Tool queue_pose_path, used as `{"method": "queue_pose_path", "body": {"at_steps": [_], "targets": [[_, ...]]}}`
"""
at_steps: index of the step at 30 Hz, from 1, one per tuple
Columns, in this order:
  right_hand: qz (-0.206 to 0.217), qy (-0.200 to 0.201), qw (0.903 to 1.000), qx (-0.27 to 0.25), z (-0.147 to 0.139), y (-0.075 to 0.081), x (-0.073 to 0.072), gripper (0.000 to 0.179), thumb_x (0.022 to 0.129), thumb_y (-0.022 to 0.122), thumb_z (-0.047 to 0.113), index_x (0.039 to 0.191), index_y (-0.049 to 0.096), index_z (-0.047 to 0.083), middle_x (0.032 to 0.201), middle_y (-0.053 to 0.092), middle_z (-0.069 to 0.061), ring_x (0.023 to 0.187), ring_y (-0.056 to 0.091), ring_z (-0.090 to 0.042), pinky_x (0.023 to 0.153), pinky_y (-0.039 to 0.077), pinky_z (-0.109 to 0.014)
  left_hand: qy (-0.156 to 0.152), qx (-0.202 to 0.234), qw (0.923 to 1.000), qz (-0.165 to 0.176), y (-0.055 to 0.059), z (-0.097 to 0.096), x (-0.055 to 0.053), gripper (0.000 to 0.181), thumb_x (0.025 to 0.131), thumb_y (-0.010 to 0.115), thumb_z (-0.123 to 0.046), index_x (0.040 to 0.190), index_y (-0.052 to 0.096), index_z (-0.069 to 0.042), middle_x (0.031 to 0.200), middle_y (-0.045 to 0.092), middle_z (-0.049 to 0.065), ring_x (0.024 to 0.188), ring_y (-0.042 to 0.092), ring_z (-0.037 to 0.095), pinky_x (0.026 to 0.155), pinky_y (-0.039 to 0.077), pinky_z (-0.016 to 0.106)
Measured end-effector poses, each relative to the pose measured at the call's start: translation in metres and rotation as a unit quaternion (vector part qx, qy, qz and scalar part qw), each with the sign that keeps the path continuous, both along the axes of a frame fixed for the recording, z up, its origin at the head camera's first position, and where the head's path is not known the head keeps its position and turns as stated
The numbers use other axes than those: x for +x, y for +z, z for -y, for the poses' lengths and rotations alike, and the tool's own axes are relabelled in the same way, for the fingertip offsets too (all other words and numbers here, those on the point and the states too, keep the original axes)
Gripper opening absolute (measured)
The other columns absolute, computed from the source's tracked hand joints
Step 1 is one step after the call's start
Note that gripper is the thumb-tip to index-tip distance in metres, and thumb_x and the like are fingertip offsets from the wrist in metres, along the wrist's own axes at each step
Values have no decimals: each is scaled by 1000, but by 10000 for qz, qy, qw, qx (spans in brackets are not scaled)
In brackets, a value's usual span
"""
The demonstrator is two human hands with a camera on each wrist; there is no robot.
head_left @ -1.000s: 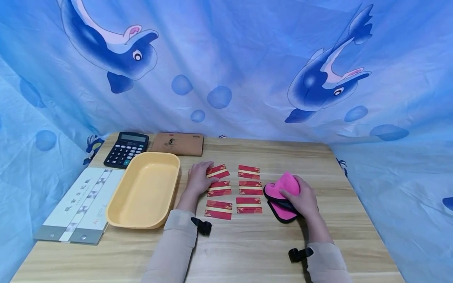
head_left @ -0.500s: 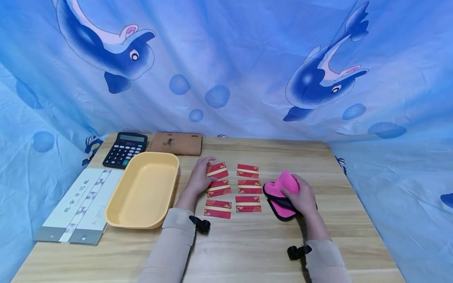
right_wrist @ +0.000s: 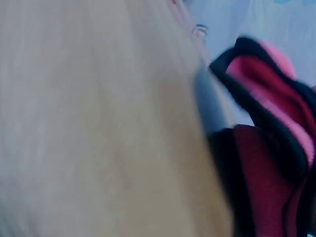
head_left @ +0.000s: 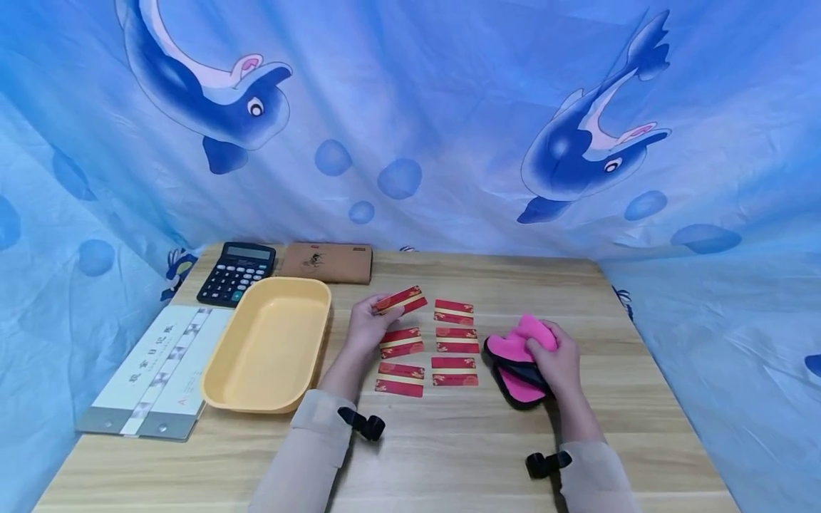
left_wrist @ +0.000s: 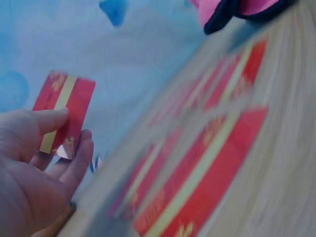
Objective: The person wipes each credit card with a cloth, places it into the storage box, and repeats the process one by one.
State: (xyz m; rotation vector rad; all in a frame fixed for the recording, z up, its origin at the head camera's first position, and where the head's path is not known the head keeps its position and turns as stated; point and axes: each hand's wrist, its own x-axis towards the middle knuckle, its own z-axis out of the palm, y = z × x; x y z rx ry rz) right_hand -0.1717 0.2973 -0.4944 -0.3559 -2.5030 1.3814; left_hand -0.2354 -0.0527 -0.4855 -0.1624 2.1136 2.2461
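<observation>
My left hand pinches a red card with a pale gold stripe between thumb and fingers. In the left wrist view the thumb presses across the face of this red card, raised off the table. Below the hand lie two more cards of the same pattern, a middle one and a near one. A second column, topped by a far card, lies to their right. My right hand grips a pink pouch with black edging; its mouth gapes in the right wrist view.
A yellow plastic tray stands left of the cards. Beyond it are a black calculator and a brown wallet-like case. A white-and-grey ledger lies at the left edge. Blue dolphin-print cloth hangs behind the table.
The far card of the left column has come up off the table in my left hand and now tilts upward. My right hand keeps its grip on the pouch, which has shifted slightly.
</observation>
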Motion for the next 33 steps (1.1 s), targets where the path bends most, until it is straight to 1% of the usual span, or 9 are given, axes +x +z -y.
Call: {"method": "queue_pose_path", "body": {"at_steps": [2, 4, 9, 11, 13, 17, 23, 29, 33], "targets": [[-157, -1, 9998, -117, 5, 7, 4, 43, 87, 70, 9, 129, 66, 7, 121, 66, -16, 94, 56, -20, 73, 46, -22, -21, 449, 9988, 169, 9, -4, 6, 27, 91, 76, -8, 118, 70, -4, 115, 71, 14, 104, 70, 39, 92, 57, 50], [-323, 52, 9992, -247, 11, 16, 7, 41, 85, 71, 7, 126, 68, 7, 117, 68, -14, 90, 56, -16, 70, 46, -19, -80, 643, 9975, 271, 17, -6, 11, 29, 92, 76, -11, 119, 70, -5, 114, 71, 14, 105, 70, 41, 93, 57, 48], [-684, 384, 9957, -495, 32, 38, 15, 41, 85, 82, 16, 124, 71, 10, 116, 70, -11, 92, 60, -14, 72, 50, -19, -258, 547, 9980, 197, 34, -12, 22, 31, 94, 74, -18, 122, 69, -5, 107, 73, 12, 98, 71, 38, 86, 61, 39], [-760, 594, 9942, -475, 41, 46, 19, 45, 84, 86, 23, 125, 72, 14, 117, 71, -9, 94, 62, -15, 74, 53, -21, -294, 450, 9985, 116, 40, -14, 27, 32, 95, 74, -20, 123, 69, -5, 106, 73, 11, 93, 70, 33, 86, 60, 41], [-838, 843, 9921, -403, 49, 51, 22, 47, 82, 87, 27, 125, 72, 16, 117, 72, -7, 96, 64, -16, 75, 54, -22, -365, 423, 9984, 35, 44, -17, 32, 32, 96, 71, -21, 124, 69, -5, 108, 73, 13, 90, 70, 27, 87, 59, 42], [-1110, 1328, 9848, -153, 67, 61, 29, 42, 82, 87, 24, 122, 73, 16, 114, 74, -5, 94, 67, -17, 74, 56, -25, -685, 683, 9952, -112, 50, -25, 43, 33, 102, 63, -20, 130, 63, -3, 120, 70, 18, 97, 73, 29, 95, 57, 42], [-2120, 1676, 9599, 741, 92, 68, 29, 40, 79, 89, 17, 116, 75, 11, 106, 76, -5, 84, 70, -18, 65, 58, -31, -1248, 811, 9883, -337, 55, -40, 59, 35, 106, 55, -19, 138, 58, -3, 127, 67, 17, 104, 72, 27, 94, 57, 35], [-3056, 1186, 9263, 1856, 113, 70, 23, 40, 77, 88, 21, 113, 76, 7, 103, 75, -11, 83, 72, -26, 60, 59, -41, -1875, 1023, 9736, -801, 52, -51, 70, 37, 109, 47, -12, 143, 53, 1, 137, 60, 18, 122, 63, 27, 104, 50, 39], [-3234, 1035, 9151, 2173, 130, 76, 23, 38, 79, 85, 20, 114, 76, 7, 104, 74, -12, 78, 71, -29, 55, 57, -43, -2162, 883, 9656, -1145, 51, -55, 74, 44, 111, 39, -21, 147, 48, 1, 145, 54, 14, 135, 51, 21, 112, 42, 34]]}}
